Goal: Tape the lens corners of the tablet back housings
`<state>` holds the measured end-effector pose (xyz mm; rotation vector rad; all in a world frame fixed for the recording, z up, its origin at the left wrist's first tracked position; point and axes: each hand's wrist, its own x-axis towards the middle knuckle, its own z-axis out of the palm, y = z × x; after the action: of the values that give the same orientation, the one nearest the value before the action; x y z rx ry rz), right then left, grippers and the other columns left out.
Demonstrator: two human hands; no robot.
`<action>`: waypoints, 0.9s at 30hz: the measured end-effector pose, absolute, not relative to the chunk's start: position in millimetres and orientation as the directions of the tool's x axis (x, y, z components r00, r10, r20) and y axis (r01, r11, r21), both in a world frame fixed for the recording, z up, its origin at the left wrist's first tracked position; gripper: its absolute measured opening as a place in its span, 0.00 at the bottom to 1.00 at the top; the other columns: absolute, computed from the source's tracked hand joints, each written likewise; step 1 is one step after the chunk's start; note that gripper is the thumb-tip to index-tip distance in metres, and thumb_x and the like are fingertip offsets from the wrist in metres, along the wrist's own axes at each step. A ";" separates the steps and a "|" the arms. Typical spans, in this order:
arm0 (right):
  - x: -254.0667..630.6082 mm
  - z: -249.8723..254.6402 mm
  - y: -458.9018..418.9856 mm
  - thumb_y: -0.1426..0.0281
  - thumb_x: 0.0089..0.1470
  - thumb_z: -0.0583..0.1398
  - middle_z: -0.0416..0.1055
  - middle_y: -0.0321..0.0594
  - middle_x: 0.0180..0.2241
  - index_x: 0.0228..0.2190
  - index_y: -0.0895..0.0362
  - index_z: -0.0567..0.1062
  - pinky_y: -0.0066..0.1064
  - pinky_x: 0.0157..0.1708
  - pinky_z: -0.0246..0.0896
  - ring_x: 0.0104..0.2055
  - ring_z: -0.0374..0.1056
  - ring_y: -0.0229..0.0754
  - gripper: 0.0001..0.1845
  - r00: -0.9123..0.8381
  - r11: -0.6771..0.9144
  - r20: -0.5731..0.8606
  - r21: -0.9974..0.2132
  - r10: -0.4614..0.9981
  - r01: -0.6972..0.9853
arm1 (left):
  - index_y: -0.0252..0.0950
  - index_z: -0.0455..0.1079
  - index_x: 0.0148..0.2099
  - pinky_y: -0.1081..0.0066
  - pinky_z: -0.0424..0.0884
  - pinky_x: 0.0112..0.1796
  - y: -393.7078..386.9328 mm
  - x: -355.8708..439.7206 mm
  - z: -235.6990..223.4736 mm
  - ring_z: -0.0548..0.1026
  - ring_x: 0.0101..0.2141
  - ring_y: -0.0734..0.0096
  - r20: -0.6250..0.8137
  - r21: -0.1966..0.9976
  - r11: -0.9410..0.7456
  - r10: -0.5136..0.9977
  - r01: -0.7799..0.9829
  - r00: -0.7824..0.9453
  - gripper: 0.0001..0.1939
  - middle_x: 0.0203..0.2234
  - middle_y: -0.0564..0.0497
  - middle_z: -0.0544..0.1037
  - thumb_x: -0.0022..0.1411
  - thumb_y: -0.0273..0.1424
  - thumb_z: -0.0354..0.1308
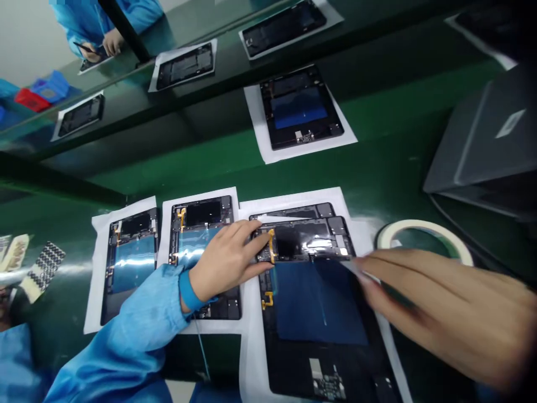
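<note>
An opened tablet (323, 302) with a blue panel lies on white sheeting before me, overlapping another dark tablet (327, 210) behind it. My left hand (232, 257), in a blue wristband, rests at its upper left edge. Index finger and thumb are apart, their tips beside an orange flex cable (272, 246). A second orange flex piece (267, 300) sits lower on that edge. My right hand (444, 302), smeared by motion, is over the right edge, its fingertips closed together. A thin pale piece shows at those fingertips; its kind is unclear.
Two more opened tablets, one at far left (134, 263) and one under my left forearm (205, 215), lie on white sheets. Another tablet (300, 106) lies behind. A tape roll (423, 226) and grey box (482, 134) stand right. A shelf (188, 112) crosses the back; a co-worker's hands (104, 47) are beyond.
</note>
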<state>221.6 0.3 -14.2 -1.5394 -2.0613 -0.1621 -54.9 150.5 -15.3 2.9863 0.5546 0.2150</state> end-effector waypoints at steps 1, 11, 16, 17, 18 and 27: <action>208.8 -12.0 18.3 0.70 0.62 0.62 0.79 0.38 0.39 0.42 0.54 0.78 0.30 0.35 0.66 0.35 0.74 0.37 0.07 -0.251 0.393 0.522 -0.180 0.815 0.902 | 0.30 0.69 0.59 0.50 0.77 0.49 150.5 -54.5 -20.0 0.74 0.53 0.46 0.130 0.124 -0.929 0.363 0.348 0.923 0.25 0.54 0.34 0.74 0.72 0.45 0.55; 160.3 -47.8 84.2 0.74 0.60 0.63 0.79 0.37 0.35 0.37 0.58 0.76 0.29 0.31 0.62 0.31 0.72 0.35 0.01 -0.316 0.431 0.519 -0.115 0.794 0.895 | 0.31 0.71 0.57 0.56 0.75 0.47 140.4 -53.2 -32.4 0.73 0.54 0.49 0.173 0.102 -0.925 0.380 0.367 0.909 0.22 0.54 0.36 0.75 0.74 0.44 0.52; 162.3 -45.9 81.7 0.74 0.59 0.64 0.80 0.39 0.35 0.37 0.59 0.77 0.30 0.31 0.61 0.32 0.72 0.37 0.03 -0.336 0.432 0.485 -0.096 0.807 0.897 | 0.30 0.72 0.57 0.57 0.74 0.48 139.7 -52.2 -34.9 0.74 0.53 0.51 0.185 0.114 -0.923 0.382 0.366 0.905 0.22 0.54 0.36 0.75 0.74 0.42 0.50; 162.1 -45.7 82.3 0.74 0.58 0.65 0.79 0.39 0.35 0.37 0.59 0.77 0.31 0.31 0.61 0.32 0.72 0.38 0.04 -0.346 0.436 0.479 -0.086 0.807 0.896 | 0.30 0.72 0.56 0.58 0.74 0.48 139.3 -52.1 -35.4 0.74 0.53 0.52 0.194 0.116 -0.923 0.383 0.367 0.903 0.22 0.54 0.36 0.75 0.75 0.42 0.50; 161.8 -45.7 82.8 0.74 0.58 0.65 0.79 0.39 0.34 0.37 0.60 0.76 0.31 0.30 0.60 0.32 0.72 0.39 0.04 -0.357 0.441 0.475 -0.076 0.804 0.894 | 0.30 0.72 0.56 0.58 0.74 0.47 138.8 -51.9 -35.7 0.74 0.53 0.52 0.204 0.117 -0.922 0.385 0.368 0.900 0.21 0.54 0.37 0.76 0.75 0.41 0.50; 159.3 -46.5 85.9 0.73 0.60 0.64 0.79 0.39 0.34 0.37 0.60 0.77 0.31 0.29 0.57 0.31 0.70 0.38 0.03 -0.386 0.449 0.465 -0.026 0.796 0.893 | 0.30 0.74 0.53 0.60 0.74 0.46 137.7 -50.7 -36.1 0.74 0.52 0.53 0.233 0.130 -0.919 0.393 0.372 0.890 0.18 0.52 0.37 0.76 0.73 0.39 0.53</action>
<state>159.3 85.9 -46.5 -1.4240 -2.2918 -0.3199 -50.7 137.7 -36.1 2.9740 0.6024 0.3926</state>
